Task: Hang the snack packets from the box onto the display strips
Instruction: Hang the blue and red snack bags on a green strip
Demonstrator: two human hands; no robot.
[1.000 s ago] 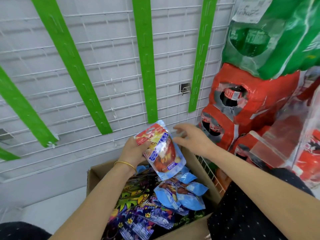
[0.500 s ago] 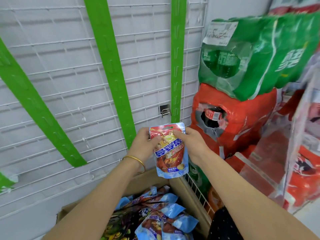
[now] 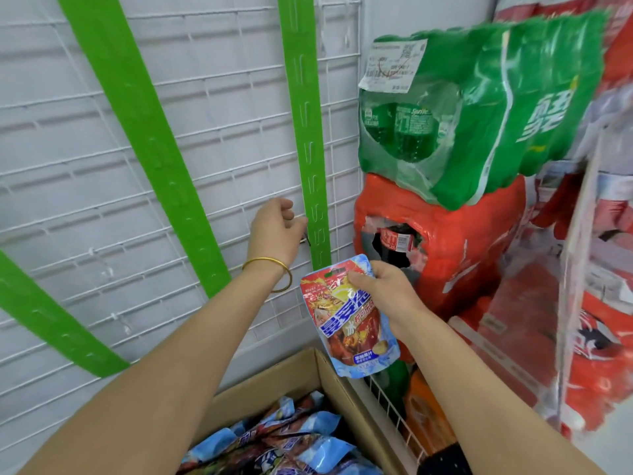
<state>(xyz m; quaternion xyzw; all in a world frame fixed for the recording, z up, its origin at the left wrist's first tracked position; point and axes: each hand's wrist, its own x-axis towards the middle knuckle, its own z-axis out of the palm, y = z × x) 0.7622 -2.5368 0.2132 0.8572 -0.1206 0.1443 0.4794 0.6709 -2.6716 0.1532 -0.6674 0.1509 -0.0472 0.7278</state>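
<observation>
My right hand [image 3: 383, 289] pinches the top corner of a red and blue snack packet [image 3: 352, 323], which hangs upright just below the rightmost green display strip [image 3: 308, 114]. My left hand [image 3: 274, 231], a gold bangle on its wrist, is raised to that strip's lower end with its fingers curled and its fingertips at the strip's left edge. Below, the open cardboard box [image 3: 274, 382] holds several more packets [image 3: 284, 443]. No packets hang on any strip.
Two more green strips [image 3: 144, 132] [image 3: 51, 323] slant across the white wire grid [image 3: 222, 97]. To the right stand a green shrink-wrapped soda pack [image 3: 496, 114] on red ones [image 3: 462, 252]. A wire basket edge [image 3: 394, 406] runs beside the box.
My left hand let go of the packet and rose to the rightmost strip's lower end. My right hand now holds the packet alone. The view has tilted up and right.
</observation>
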